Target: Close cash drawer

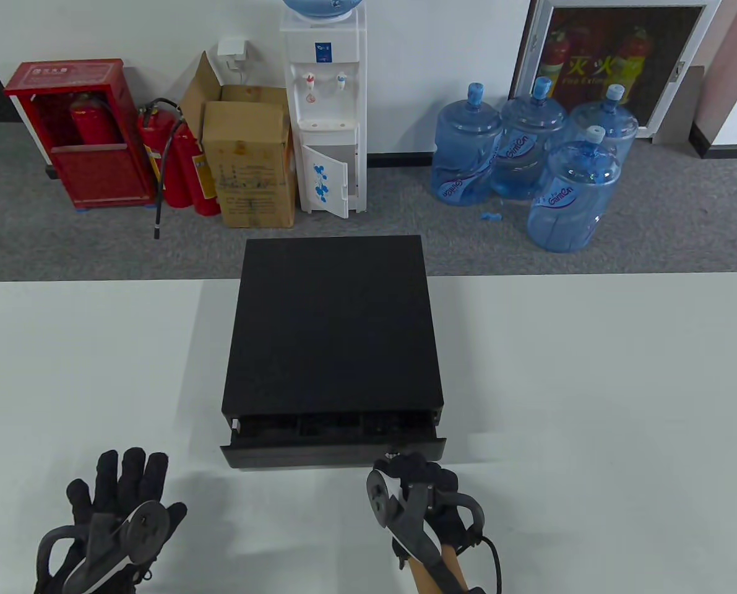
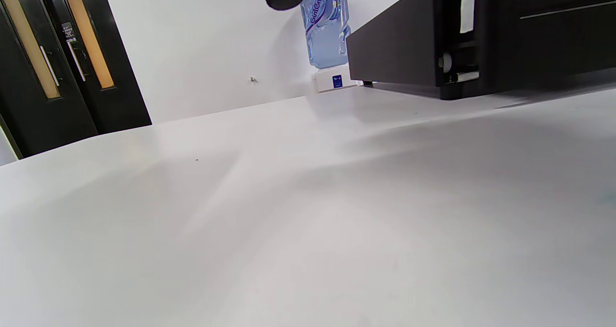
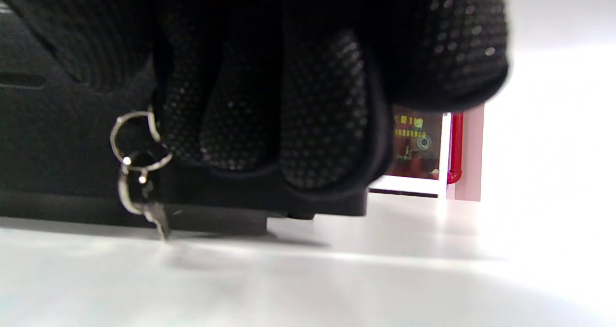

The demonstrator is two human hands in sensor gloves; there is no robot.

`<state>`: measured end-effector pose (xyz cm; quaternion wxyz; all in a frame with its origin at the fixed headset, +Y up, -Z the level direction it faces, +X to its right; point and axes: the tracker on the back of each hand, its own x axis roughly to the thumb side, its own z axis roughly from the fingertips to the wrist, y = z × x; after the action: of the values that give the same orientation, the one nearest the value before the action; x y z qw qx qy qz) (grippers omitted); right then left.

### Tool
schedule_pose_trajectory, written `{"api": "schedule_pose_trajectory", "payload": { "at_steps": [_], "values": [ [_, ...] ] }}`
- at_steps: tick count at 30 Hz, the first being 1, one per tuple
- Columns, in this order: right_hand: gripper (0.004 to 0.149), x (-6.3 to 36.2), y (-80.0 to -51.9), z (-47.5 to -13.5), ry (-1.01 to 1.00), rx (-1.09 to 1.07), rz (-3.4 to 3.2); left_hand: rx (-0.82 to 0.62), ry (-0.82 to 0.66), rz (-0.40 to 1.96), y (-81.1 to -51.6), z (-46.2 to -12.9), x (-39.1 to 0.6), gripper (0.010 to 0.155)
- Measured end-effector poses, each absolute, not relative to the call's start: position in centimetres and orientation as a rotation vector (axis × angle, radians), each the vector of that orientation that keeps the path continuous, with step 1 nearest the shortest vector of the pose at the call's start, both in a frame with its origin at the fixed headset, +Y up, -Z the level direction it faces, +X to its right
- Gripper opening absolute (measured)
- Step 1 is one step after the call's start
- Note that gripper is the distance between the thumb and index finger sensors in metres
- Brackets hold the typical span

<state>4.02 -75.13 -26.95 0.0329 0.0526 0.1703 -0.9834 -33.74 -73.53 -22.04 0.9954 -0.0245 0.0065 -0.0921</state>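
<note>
Cash drawer slightly open on bench, right hand fingers curled against its front beside key ring, left hand flat, fingers spread, holding nothing.

A white table carries a black cash drawer at its middle, its back overhanging the far edge. The left hand rests flat on the tabletop, left of the drawer's front.

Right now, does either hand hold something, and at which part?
Nothing is gripped. The right hand presses the drawer front near its keys; the left hand is free.
</note>
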Motion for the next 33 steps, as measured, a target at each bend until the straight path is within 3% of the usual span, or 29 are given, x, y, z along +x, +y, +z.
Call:
{"api": "schedule_pose_trajectory", "payload": {
  "at_steps": [12,28,33],
  "values": [
    [0.039,4.3,-75.8,-27.6,0.459,0.23,-3.079,-0.048,-0.003,-0.174,-73.5,-22.1,-33.5,0.081],
    [0.043,3.4,-75.7,-32.3,-0.271,0.443,-3.169,-0.055,-0.017,-0.171,-73.8,-22.1,-33.3,0.082],
    [0.043,3.4,-75.8,-33.1,-0.341,0.477,-3.186,-0.057,-0.021,-0.183,-73.8,-22.2,-33.1,0.081]
  ]
}}
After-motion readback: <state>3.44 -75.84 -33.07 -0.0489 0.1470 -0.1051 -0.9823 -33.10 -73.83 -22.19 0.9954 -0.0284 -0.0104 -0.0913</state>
